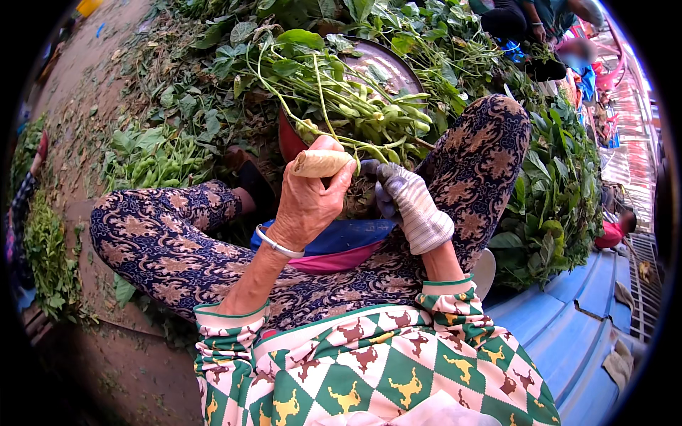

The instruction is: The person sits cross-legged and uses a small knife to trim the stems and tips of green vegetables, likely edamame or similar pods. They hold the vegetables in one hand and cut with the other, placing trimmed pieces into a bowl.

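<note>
My bare left hand [314, 197], with a pale bangle at the wrist, is closed around a tan wrapped handle [322, 163]. The rest of that tool is hidden. Close beside it, my right hand [410, 202] wears a striped knit glove with grey fingers. Those fingers are bent near the tips of green soybean pods [391, 153]; whether they pinch anything is hidden. Just beyond both hands, a bunch of soybean stems with pods [367, 106] lies over a round metal basin [397, 58] with a reddish side. A thin stem [324, 101] runs down towards my left hand.
Leafy bean plants [234, 106] spread across the dirt ground [80, 96]. A smaller heap of pods [165, 168] lies at left. Blue and pink cloth [341, 239] is between my legs. Blue panels [570, 314] are at lower right. Another person [533, 26] sits at upper right.
</note>
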The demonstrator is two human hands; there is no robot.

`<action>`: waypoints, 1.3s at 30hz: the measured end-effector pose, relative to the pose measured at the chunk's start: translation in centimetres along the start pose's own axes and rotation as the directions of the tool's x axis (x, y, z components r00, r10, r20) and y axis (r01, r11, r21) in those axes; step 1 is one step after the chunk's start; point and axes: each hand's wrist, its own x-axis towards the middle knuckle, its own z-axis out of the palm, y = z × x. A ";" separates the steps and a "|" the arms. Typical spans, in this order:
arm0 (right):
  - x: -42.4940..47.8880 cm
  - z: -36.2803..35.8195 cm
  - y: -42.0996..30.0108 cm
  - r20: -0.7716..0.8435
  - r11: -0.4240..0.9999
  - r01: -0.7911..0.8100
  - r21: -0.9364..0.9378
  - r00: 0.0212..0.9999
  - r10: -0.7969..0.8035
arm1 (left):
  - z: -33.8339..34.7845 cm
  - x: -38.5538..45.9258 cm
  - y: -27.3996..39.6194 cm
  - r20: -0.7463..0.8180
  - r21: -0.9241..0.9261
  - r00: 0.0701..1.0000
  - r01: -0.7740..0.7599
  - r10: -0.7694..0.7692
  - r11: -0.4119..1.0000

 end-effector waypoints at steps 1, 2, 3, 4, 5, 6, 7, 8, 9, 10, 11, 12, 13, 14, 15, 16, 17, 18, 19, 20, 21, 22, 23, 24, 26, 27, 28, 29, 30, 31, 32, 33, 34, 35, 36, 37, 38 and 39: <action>0.1 0.1 0.0 -0.006 0.996 -0.003 0.087 1.000 0.004 | 0.0 0.0 -0.1 0.002 0.016 1.000 -0.030 0.030 0.999; 0.1 0.1 0.0 -0.012 0.985 -0.005 0.173 1.000 0.007 | 0.0 0.1 -0.2 0.004 0.031 0.998 -0.061 0.061 0.998; 0.4 0.1 0.1 -0.036 0.980 -0.015 0.198 0.999 0.023 | 0.1 0.0 -0.2 0.005 0.051 0.996 -0.091 0.091 0.995; 0.9 0.0 0.1 -0.059 0.975 -0.024 0.223 0.997 0.039 | 0.1 0.0 -0.2 -0.021 0.038 0.997 -0.076 0.077 0.996; 1.2 -0.1 0.3 -0.082 0.968 -0.033 0.247 0.995 0.055 | 0.2 0.0 -0.1 -0.047 0.024 0.997 -0.062 0.063 0.998; 1.1 -0.5 0.6 -0.014 0.975 0.034 0.221 0.999 -0.031 | 0.3 0.0 -0.1 -0.067 0.009 0.997 -0.042 0.043 0.999; 1.0 -0.5 0.9 -0.020 0.982 0.040 0.186 0.999 -0.037 | 0.2 0.0 0.1 -0.064 -0.025 0.998 -0.007 0.006 1.000; 0.8 -0.5 0.9 -0.026 0.987 0.046 0.151 0.999 -0.043 | 0.0 -0.1 0.5 -0.060 -0.059 0.998 0.028 -0.031 0.998; 0.6 -0.3 0.8 -0.030 0.992 0.056 0.114 0.998 -0.053 | -0.2 0.0 0.7 -0.057 -0.091 0.996 0.059 -0.064 0.994; 0.6 -0.5 0.8 -0.014 0.993 0.070 0.099 0.998 -0.068 | 0.0 -0.1 -0.2 -0.043 -0.250 0.993 0.098 -0.113 0.963; 0.6 -0.4 0.6 -0.025 0.995 0.057 0.082 0.998 -0.055 | 0.0 -0.2 -0.1 -0.027 -0.335 0.986 0.146 -0.164 0.931; 0.5 -0.2 0.2 -0.034 0.997 0.042 0.063 0.999 -0.040 | 0.1 -0.4 0.4 -0.009 -0.415 0.977 0.192 -0.215 0.890; 0.5 0.0 -0.1 -0.042 0.999 0.028 0.044 0.999 -0.026 | 0.2 -0.5 0.7 0.013 -0.491 0.965 0.235 -0.263 0.839; 0.5 0.2 -0.3 -0.051 1.000 0.024 -0.003 0.998 -0.024 | 0.2 -0.4 0.6 0.014 -0.484 0.966 0.233 -0.259 0.843; 0.6 0.4 -0.5 -0.062 0.998 0.019 -0.052 0.998 -0.022 | 0.3 -0.4 0.3 0.015 -0.479 0.967 0.231 -0.255 0.847; 0.7 0.6 -0.6 -0.072 0.995 0.013 -0.101 0.997 -0.020 | 0.3 -0.4 0.1 0.017 -0.474 0.968 0.229 -0.251 0.851; 0.9 0.7 -0.3 -0.082 0.978 0.079 -0.192 0.992 -0.096 | 0.3 -0.4 0.2 0.019 -0.466 0.967 0.235 -0.256 0.853; 1.1 0.8 0.1 -0.086 0.949 0.140 -0.282 0.982 -0.170 | 0.4 -0.4 0.2 0.024 -0.459 0.965 0.243 -0.262 0.854; 1.3 1.0 0.3 -0.083 0.908 0.197 -0.369 0.966 -0.244 | 0.5 -0.5 0.2 0.028 -0.451 0.963 0.252 -0.268 0.856; 1.1 1.2 0.3 -0.074 0.893 0.230 -0.387 0.957 -0.279 | 0.6 -0.6 0.0 0.022 -0.442 0.965 0.244 -0.262 0.863; 1.2 1.3 0.5 -0.064 0.846 0.267 -0.461 0.941 -0.332 | 0.8 -0.7 -0.2 0.016 -0.432 0.967 0.236 -0.254 0.871; 1.4 1.2 0.9 -0.049 0.792 0.301 -0.532 0.922 -0.384 | 0.8 -0.7 -0.4 0.009 -0.422 0.969 0.227 -0.246 0.878; 1.5 1.3 1.1 -0.029 0.730 0.331 -0.597 0.901 -0.433 | 0.9 -0.7 -0.3 -0.018 -0.384 0.976 0.192 -0.215 0.903; 1.3 1.4 0.8 -0.031 0.761 0.311 -0.570 0.917 -0.399 | 1.0 -0.8 -0.2 -0.045 -0.346 0.982 0.155 -0.182 0.925; 2.0 1.3 1.2 0.094 0.469 0.410 -0.782 0.822 -0.561 | 1.0 -0.8 0.0 -0.072 -0.277 0.989 0.102 -0.127 0.955; 2.6 1.0 1.7 0.175 0.297 0.434 -0.851 0.766 -0.618 | 1.0 -0.8 0.1 -0.073 -0.247 0.992 0.085 -0.106 0.965; 3.3 0.8 2.6 0.133 0.488 0.492 -0.722 0.789 -0.599 | 1.1 -0.8 0.2 -0.069 -0.221 0.994 0.067 -0.084 0.973; 3.6 0.3 3.0 0.107 0.550 0.495 -0.673 0.801 -0.589 | 1.1 -0.7 0.4 -0.077 -0.224 0.992 0.078 -0.097 0.971; 3.6 0.6 2.8 0.092 0.611 0.502 -0.612 0.813 -0.575 | 0.8 -0.6 0.5 -0.094 -0.218 0.989 0.090 -0.113 0.972; 3.0 1.2 2.0 0.073 0.668 0.500 -0.551 0.826 -0.558 | 0.6 -0.6 0.6 -0.106 -0.218 0.986 0.104 -0.130 0.970; 1.6 1.5 0.6 0.020 0.784 0.315 -0.535 0.932 -0.361 | 0.2 -0.5 1.0 -0.118 -0.160 0.987 0.094 -0.113 0.983; 1.5 1.3 0.6 0.018 0.727 0.304 -0.616 0.928 -0.373 | 0.1 -0.5 0.6 -0.145 -0.093 0.989 0.005 -0.019 0.996; 1.5 1.1 0.6 0.018 0.663 0.290 -0.690 0.923 -0.385 | 0.1 -0.3 0.0 -0.166 -0.024 0.983 -0.083 0.078 0.996; 1.5 1.0 0.5 0.020 0.593 0.272 -0.758 0.918 -0.396 | 0.2 -0.3 -0.4 -0.181 0.047 0.968 -0.168 0.174 0.985; 1.4 1.0 0.5 0.020 0.617 0.271 -0.739 0.924 -0.382 | 0.0 -0.3 0.7 -0.169 0.109 0.960 -0.207 0.223 0.972; 1.0 1.1 0.2 0.020 0.641 0.269 -0.719 0.930 -0.367 | 0.2 -0.2 0.9 -0.164 0.150 0.944 -0.263 0.287 0.953; 0.6 1.3 0.0 0.022 0.665 0.266 -0.698 0.936 -0.352 | 0.2 -0.4 1.4 -0.116 0.063 0.980 -0.154 0.161 0.986; 0.3 1.2 -0.2 0.021 0.687 0.263 -0.678 0.941 -0.339 | 0.4 -0.8 1.9 -0.056 -0.021 0.998 -0.040 0.038 0.999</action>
